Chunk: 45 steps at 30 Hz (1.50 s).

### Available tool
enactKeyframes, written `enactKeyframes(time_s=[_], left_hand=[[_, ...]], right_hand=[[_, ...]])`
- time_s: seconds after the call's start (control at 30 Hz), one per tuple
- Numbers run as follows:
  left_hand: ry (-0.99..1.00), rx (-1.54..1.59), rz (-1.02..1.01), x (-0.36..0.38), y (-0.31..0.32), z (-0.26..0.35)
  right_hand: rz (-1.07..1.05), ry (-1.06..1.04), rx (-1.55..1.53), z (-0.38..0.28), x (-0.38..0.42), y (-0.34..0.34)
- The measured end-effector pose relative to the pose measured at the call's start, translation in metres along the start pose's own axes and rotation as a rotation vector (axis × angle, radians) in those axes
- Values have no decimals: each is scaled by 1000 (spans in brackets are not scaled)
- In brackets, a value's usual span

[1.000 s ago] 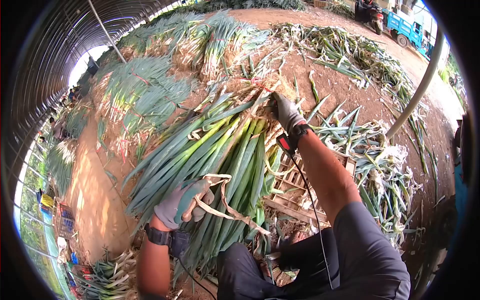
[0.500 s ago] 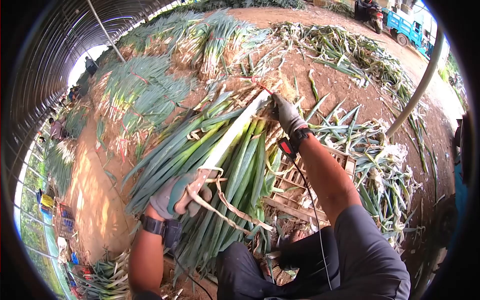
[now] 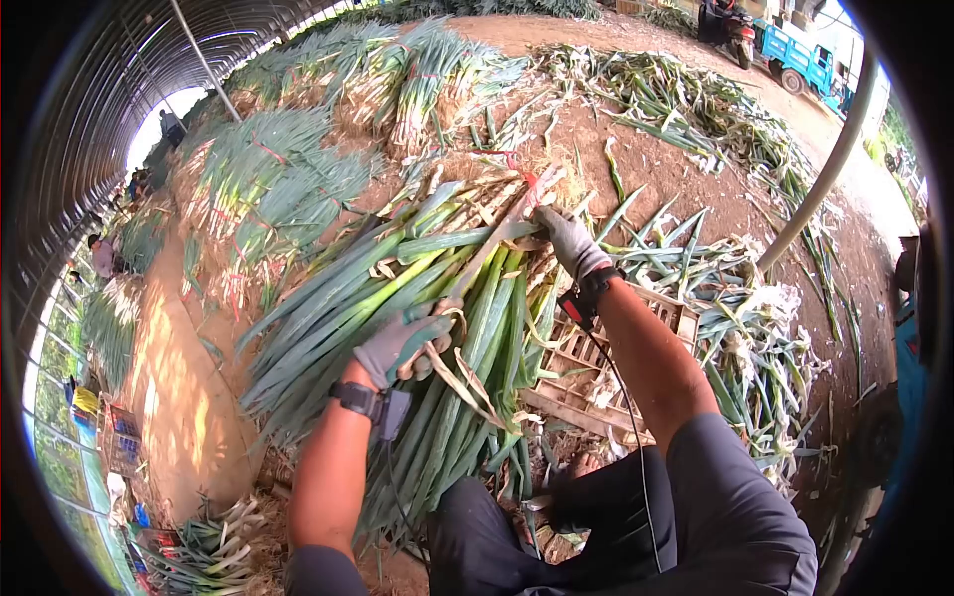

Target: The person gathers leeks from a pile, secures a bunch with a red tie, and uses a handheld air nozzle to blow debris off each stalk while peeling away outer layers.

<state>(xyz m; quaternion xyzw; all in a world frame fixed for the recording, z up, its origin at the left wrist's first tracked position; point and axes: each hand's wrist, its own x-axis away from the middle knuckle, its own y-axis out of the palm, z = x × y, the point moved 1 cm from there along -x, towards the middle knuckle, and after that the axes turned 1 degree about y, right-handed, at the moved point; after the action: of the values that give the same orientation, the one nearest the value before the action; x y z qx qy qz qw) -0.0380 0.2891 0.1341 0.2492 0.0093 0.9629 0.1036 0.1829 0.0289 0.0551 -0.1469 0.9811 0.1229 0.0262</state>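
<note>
Since half a second ago my left hand (image 3: 402, 345) slides up the leek stalk (image 3: 477, 260), fingers clamped on it, while my right hand (image 3: 569, 241) grips its root end atop the leek pile (image 3: 397, 298), long axis running diagonally between both.

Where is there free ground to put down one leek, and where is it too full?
Bare soil lies beyond the right hand, between the leek pile and scattered trimmings. A bare dirt path runs left of the pile. The wooden crate and trimmings at right are crowded.
</note>
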Motion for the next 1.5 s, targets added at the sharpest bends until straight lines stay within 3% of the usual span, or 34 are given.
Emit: enactKeyframes(time_s=[0.1, 0.13, 0.23, 0.3, 0.37, 0.4, 0.47, 0.5, 0.57, 0.6, 0.67, 0.77, 0.87, 1.0, 1.17, 1.23, 1.3, 1.33, 1.43, 1.5], left_hand=[[-10, 8, 73, -25, 2, 0], [78, 28, 29, -43, -3, -5], [247, 116, -70, -58, 25, 23], [238, -194, 43, -48, 40, 38], [183, -160, 50, -26, 56, 39], [183, -172, 93, -14, 62, 36], [228, -196, 87, -8, 62, 24], [267, -211, 31, -8, 60, 19], [337, -224, 32, 2, 60, 10], [372, -231, 33, 13, 63, 12], [238, -367, 126, 47, 76, 28], [445, -164, 134, 42, 68, -13], [322, -228, 132, 87, 74, -21], [381, -220, 155, 136, 87, -50], [301, -224, 75, 206, 103, -88], [150, -179, -44, 243, 106, -94], [160, -129, -31, 265, 107, -118], [53, -146, 3, 281, 103, -122], [-52, -329, -86, 320, 76, -133], [4, -503, -106, 340, 66, -146]], right_hand=[[-183, -43, 243, -7, 7, -6], [-277, -75, 299, -6, 16, -4], [-114, -636, 786, -19, 52, -1], [-87, -257, 303, -13, 59, -26], [-5, 142, -377, -31, 88, -38], [-13, -12, 92, -39, 109, -55], [23, 114, 192, -53, 135, -86], [92, 159, 73, -62, 153, -86], [54, 149, 199, -59, 175, -118], [106, 188, 120, -69, 194, -118], [100, 204, 153, -83, 224, -118], [163, 175, 243, -89, 255, -123], [256, 78, 281, -102, 288, -117], [326, 267, 431, -116, 340, -121], [466, 193, 254, -121, 425, -161], [524, 157, 232, -139, 474, -173], [587, 164, 157, -140, 516, -192], [626, 165, 112, -140, 534, -199], [717, 152, -65, -131, 567, -230], [771, 114, -227, -126, 578, -240]])
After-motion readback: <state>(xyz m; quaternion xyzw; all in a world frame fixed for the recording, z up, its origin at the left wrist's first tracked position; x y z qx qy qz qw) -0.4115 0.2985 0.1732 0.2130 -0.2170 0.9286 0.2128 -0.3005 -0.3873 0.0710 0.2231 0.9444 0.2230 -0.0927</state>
